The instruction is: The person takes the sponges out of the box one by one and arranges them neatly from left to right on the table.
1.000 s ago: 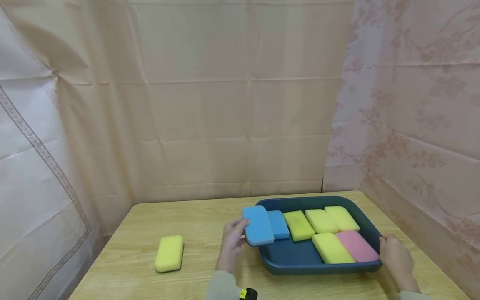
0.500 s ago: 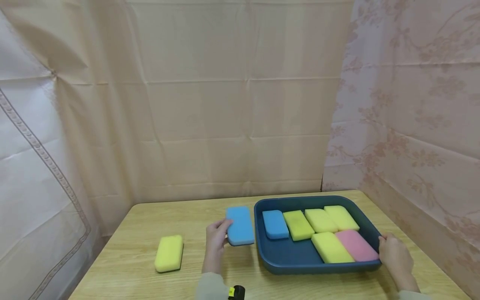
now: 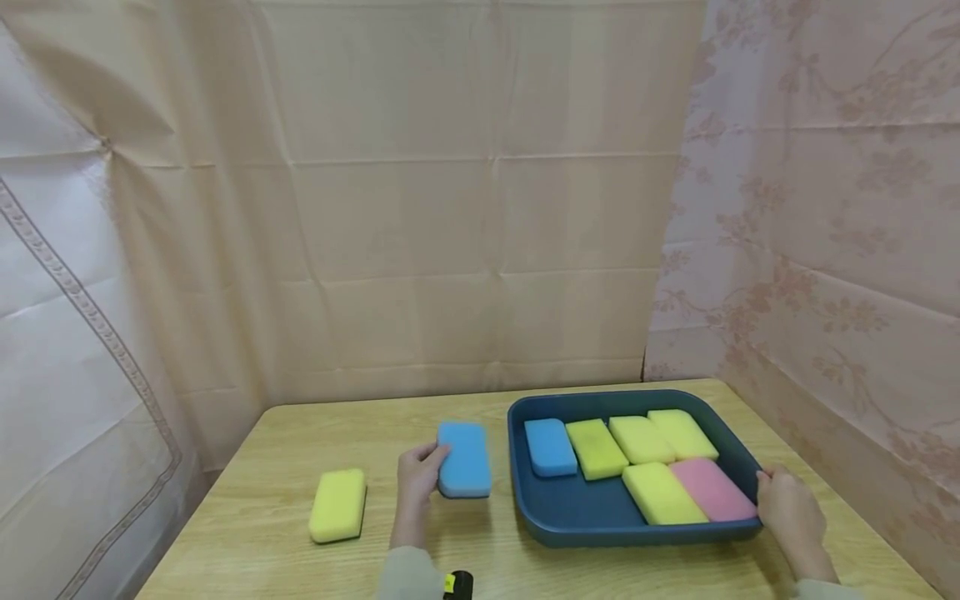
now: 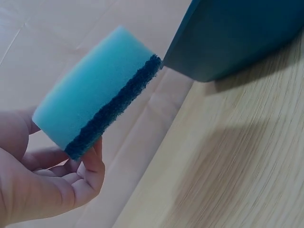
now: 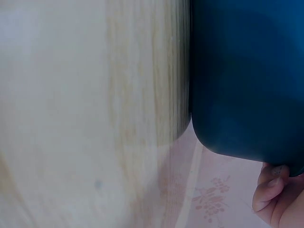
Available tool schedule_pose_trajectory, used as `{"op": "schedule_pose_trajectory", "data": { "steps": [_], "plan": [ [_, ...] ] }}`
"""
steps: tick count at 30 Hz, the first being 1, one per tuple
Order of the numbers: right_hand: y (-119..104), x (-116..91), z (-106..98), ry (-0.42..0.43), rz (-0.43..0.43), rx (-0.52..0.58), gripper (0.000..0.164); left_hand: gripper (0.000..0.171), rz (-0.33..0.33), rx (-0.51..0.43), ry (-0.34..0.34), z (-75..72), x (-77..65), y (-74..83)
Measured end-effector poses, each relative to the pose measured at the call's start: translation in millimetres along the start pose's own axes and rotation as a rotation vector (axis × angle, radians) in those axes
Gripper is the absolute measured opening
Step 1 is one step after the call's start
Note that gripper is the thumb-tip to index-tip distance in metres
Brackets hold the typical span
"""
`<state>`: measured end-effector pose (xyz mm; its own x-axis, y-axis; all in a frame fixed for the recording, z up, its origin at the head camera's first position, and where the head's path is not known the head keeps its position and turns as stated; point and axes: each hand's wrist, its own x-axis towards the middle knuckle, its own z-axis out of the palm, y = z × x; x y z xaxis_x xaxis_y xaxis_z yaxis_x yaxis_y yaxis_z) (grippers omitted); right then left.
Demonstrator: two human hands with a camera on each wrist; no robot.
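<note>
A blue sponge (image 3: 463, 460) with a dark scouring layer underneath is pinched by my left hand (image 3: 417, 477) above the table, left of the dark blue tray (image 3: 585, 533). In the left wrist view, the thumb and curled fingers hold one end of that sponge (image 4: 97, 92). My right hand (image 3: 791, 507) grips the tray's near right rim; in the right wrist view its curled fingers (image 5: 270, 192) meet the rim. Inside the tray lie another blue sponge (image 3: 551, 447), a green-yellow sponge (image 3: 596, 449), a pink sponge (image 3: 712, 489) and several pale yellow sponges (image 3: 663, 493).
A single yellow sponge (image 3: 337, 505) lies on the wooden table (image 3: 262, 500) at the left. Beige curtain cloth (image 3: 450, 208) hangs behind the table, and floral cloth (image 3: 840, 250) hangs along the right side.
My left hand has carried the blue sponge leftward, from over the tray's left edge to above the table. The right hand and the tray stay in place.
</note>
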<state>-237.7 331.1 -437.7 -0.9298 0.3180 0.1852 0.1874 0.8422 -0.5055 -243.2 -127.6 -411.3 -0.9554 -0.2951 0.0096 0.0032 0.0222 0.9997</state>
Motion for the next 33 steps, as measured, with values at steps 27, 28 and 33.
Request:
{"op": "schedule_pose_trajectory", "data": {
  "steps": [27, 28, 33],
  "plan": [
    [1, 0, 0, 0.004, -0.012, -0.002, 0.028, 0.031, -0.016, 0.387, 0.164, -40.2, 4.1, -5.9],
    [1, 0, 0, 0.003, -0.012, -0.001, 0.029, 0.030, -0.012, 0.392, 0.167, -41.1, 4.1, -6.6],
    [0, 0, -1, -0.003, -0.008, 0.001, 0.029, 0.027, 0.006, 0.436, 0.175, -46.8, 3.5, -10.0]
  ]
}}
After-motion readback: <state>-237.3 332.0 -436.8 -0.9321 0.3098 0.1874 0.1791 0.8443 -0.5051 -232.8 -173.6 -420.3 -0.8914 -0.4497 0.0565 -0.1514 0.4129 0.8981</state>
